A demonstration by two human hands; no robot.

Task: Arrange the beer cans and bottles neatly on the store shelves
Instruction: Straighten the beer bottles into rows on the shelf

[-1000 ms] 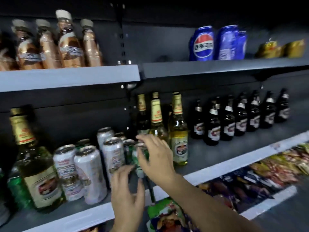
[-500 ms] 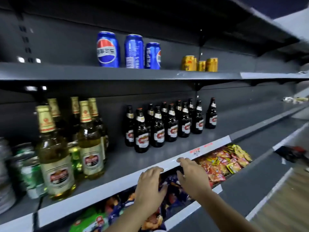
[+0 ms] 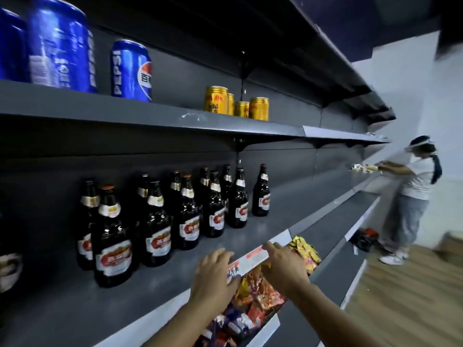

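Now both our hands are empty: the left hand (image 3: pixel 213 276) and the right hand (image 3: pixel 284 265) hover with relaxed fingers over the front edge of the middle shelf (image 3: pixel 155 279), holding nothing. The dark beer bottles (image 3: pixel 186 211) stand upright on this shelf in loose double rows, one bottle (image 3: pixel 261 194) a little apart at the right end. We judge them heavy, stiff and fragile, the glass maybe slippery, so we would take each one around the body, not by the thin neck. The shelf is flat grey metal, with free room to the right. Above stand blue cans (image 3: pixel 131 71) and yellow cans (image 3: pixel 216 100); below lie snack packets (image 3: pixel 260 286). Far down the aisle another person (image 3: pixel 411 194) works.
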